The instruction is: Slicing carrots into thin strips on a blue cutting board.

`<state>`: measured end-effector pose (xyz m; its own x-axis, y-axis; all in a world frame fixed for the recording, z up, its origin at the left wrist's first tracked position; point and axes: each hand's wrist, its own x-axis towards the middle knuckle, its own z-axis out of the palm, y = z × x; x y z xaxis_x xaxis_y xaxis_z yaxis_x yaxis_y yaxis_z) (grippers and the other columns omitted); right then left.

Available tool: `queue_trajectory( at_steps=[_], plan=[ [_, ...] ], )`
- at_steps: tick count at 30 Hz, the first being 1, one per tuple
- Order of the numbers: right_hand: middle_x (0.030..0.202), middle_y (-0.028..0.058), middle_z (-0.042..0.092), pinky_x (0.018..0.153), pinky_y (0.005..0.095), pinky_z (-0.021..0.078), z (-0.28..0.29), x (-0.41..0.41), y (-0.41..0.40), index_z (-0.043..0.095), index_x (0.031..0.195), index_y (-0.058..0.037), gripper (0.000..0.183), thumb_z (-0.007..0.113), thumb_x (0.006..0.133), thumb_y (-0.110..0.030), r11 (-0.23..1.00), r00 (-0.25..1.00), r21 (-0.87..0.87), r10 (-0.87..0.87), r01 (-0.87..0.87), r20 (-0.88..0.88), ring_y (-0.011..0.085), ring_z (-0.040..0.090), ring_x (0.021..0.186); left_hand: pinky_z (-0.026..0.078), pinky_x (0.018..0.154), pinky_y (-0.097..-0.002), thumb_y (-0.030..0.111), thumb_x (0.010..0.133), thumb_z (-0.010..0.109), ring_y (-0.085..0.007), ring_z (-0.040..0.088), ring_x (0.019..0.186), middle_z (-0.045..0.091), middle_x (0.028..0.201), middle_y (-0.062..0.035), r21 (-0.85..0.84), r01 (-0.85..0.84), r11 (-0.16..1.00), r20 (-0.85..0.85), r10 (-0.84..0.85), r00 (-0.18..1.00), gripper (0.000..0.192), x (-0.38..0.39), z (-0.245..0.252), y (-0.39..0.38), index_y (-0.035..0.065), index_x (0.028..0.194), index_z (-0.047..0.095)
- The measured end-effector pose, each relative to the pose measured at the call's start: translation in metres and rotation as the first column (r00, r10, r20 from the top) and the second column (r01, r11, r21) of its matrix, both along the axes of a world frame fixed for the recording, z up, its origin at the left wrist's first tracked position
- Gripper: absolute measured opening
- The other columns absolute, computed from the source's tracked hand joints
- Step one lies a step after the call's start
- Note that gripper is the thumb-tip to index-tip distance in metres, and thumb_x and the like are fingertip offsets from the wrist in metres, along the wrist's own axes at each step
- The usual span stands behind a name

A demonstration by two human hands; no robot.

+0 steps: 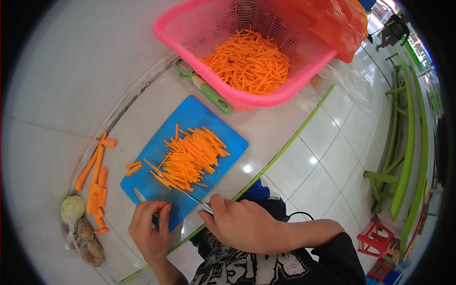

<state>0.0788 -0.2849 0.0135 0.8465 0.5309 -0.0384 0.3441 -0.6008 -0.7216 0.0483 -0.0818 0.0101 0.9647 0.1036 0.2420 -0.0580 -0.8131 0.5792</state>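
Observation:
My right hand [245, 224] grips the silver handle of a kitchen knife [178, 188]. Its blade slants over a blue cutting board [217, 124], along the near-left side of a heap of carrot sticks [192, 153]. At the board's near-left end is my left hand [151, 224], thumb and fingertips close together; whether anything small is between them is hidden. Beside the board's left edge, a few loose carrot sticks [133, 168] lie partly on it. Farther left are carrot pieces [94, 192], some long and some short.
A pink plastic basket [245, 99] holds many carrot sticks; a green-handled peeler [210, 93] lies against it. An orange plastic bag [331, 28] hangs over its rim. Left are a cabbage [72, 208] and bagged potatoes [89, 245]. Beyond the green-edged counter stand green benches [406, 142] and a person [392, 32].

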Motion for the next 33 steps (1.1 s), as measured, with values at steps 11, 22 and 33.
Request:
queue_trajectory(
  at_steps=[11,22,33],
  plan=[
    [0.078,0.0073,0.057,0.046,0.0312,0.0504,-0.004,-0.001,-0.015,0.061,0.095,-0.0030,0.025,0.072,0.090,-0.025,0.983,0.964,-0.077,-0.146,0.166,0.221,0.0218,0.063,0.058,0.044,0.057,-0.0282,-0.003,0.082,0.075,-0.0159,0.057,0.062,0.066,0.080,-0.0070,0.163,0.084,0.983,0.058,-0.094,0.994,0.034,0.020,0.019,0.001,0.0057,0.114,0.071],
    [0.080,0.0074,0.056,0.050,0.0309,0.0513,-0.001,0.004,-0.026,0.060,0.096,-0.0020,0.025,0.074,0.089,-0.022,0.990,0.972,-0.030,-0.126,0.134,0.199,0.0207,0.063,0.063,0.049,0.064,-0.0354,-0.001,0.079,0.071,-0.0221,0.057,0.067,0.059,0.084,-0.0034,0.350,0.260,0.900,-0.103,-0.239,0.966,0.056,0.031,0.019,0.000,0.0167,0.132,0.065],
    [0.078,0.0067,0.056,0.050,0.0326,0.0513,-0.003,0.002,-0.032,0.059,0.096,-0.0025,0.024,0.073,0.089,-0.020,0.992,0.972,-0.028,-0.117,0.125,0.205,0.0211,0.063,0.064,0.049,0.061,-0.0350,0.000,0.079,0.071,-0.0225,0.056,0.065,0.055,0.081,-0.0046,0.413,0.280,0.867,-0.120,-0.253,0.960,0.056,0.039,0.030,-0.005,0.0154,0.132,0.064]
  ],
)
